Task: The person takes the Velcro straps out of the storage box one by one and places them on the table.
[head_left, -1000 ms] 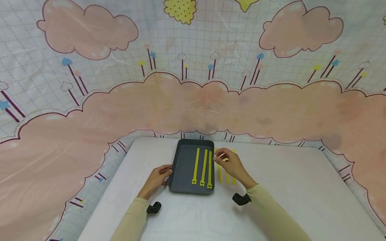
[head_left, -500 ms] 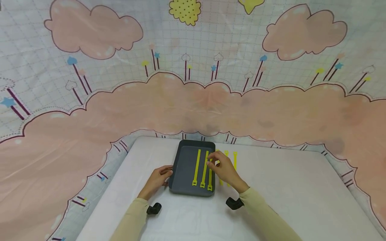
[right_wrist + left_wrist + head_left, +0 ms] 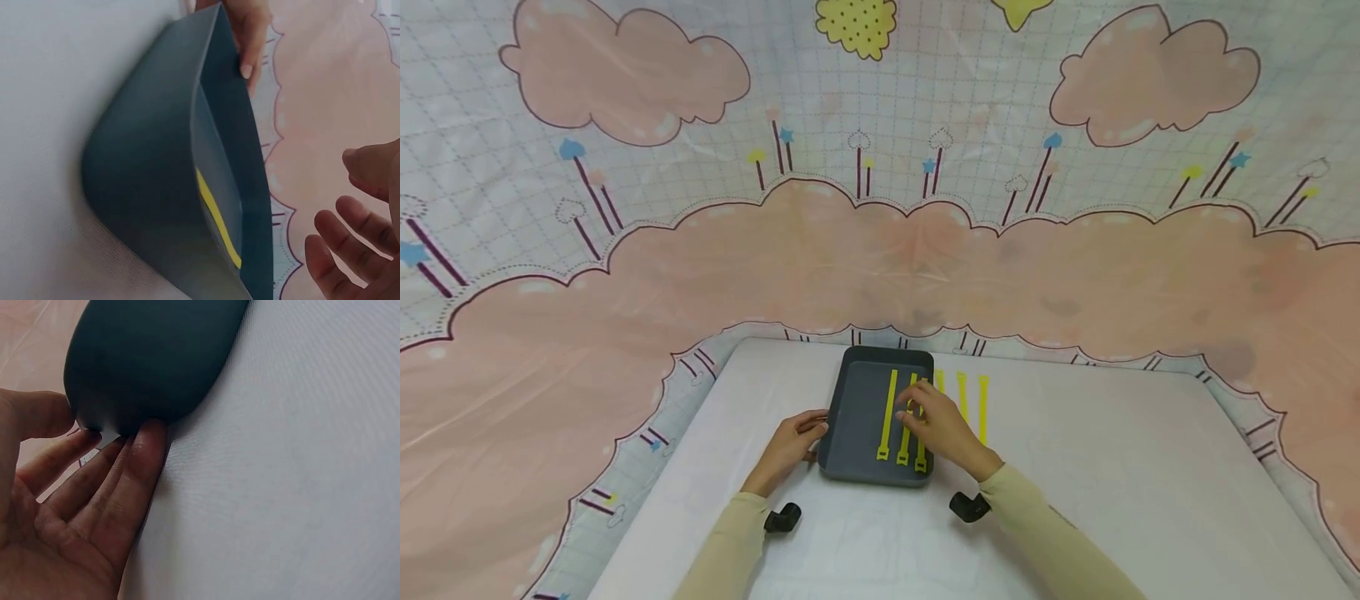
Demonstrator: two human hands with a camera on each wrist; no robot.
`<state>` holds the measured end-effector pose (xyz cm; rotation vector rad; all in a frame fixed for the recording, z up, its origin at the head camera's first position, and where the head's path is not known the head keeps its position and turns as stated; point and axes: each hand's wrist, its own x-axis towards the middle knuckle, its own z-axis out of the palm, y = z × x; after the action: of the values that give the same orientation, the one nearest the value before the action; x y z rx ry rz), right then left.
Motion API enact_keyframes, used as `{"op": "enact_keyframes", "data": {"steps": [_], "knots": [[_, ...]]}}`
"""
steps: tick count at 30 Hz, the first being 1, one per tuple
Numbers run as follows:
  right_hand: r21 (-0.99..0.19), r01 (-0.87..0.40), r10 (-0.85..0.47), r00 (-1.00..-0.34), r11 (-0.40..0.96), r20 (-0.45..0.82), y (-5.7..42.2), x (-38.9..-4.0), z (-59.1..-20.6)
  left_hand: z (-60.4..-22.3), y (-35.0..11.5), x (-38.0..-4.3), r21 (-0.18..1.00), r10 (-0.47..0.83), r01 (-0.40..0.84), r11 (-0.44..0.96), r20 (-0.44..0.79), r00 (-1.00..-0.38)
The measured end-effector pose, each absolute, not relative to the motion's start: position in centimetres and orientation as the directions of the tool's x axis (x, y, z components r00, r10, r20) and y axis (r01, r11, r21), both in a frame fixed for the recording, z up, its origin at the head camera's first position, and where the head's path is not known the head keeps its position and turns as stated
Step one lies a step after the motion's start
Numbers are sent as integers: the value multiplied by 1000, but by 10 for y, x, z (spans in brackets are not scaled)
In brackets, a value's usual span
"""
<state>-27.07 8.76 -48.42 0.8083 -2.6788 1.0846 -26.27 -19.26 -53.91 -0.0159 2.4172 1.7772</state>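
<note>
A dark grey tray (image 3: 853, 433) stands on the white table. Inside lie three yellow straps with slotted heads, like cable ties; the leftmost strap (image 3: 887, 417) shows whole, while the right hand partly covers the others. The left hand (image 3: 786, 450) touches the tray's left side; in the left wrist view its fairly straight fingers (image 3: 150, 447) meet the tray's outer wall. Over the tray's right half is the right hand (image 3: 943, 425), its thumb and fingers apart with nothing between them. In the right wrist view this hand (image 3: 362, 244) appears beside the tray's rim, fingers loosely bent.
Three more yellow straps lie on the table right of the tray, the outermost strap (image 3: 983, 408) showing most. A patterned cloth (image 3: 880, 258) with clouds hangs behind the table (image 3: 1112, 450). Black wrist mounts (image 3: 784, 518) sit at both sleeves.
The right hand has moved left from the tray's right edge to over the straps inside, uncovering more of the straps on the table. The left hand has stayed at the tray's side.
</note>
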Motion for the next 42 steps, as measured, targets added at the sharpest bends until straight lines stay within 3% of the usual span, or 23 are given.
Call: {"op": "enact_keyframes", "data": {"steps": [18,42], "knots": [[-229,-696,-630,-716,681,301,77,-282,-489,-536,-192,-263,944,64,-85,319,-111,-992],[158,-739,-755,-638,655,150,63,-306,-493,-539,-190,-262,949,58,-89,304,-112,-992]]}}
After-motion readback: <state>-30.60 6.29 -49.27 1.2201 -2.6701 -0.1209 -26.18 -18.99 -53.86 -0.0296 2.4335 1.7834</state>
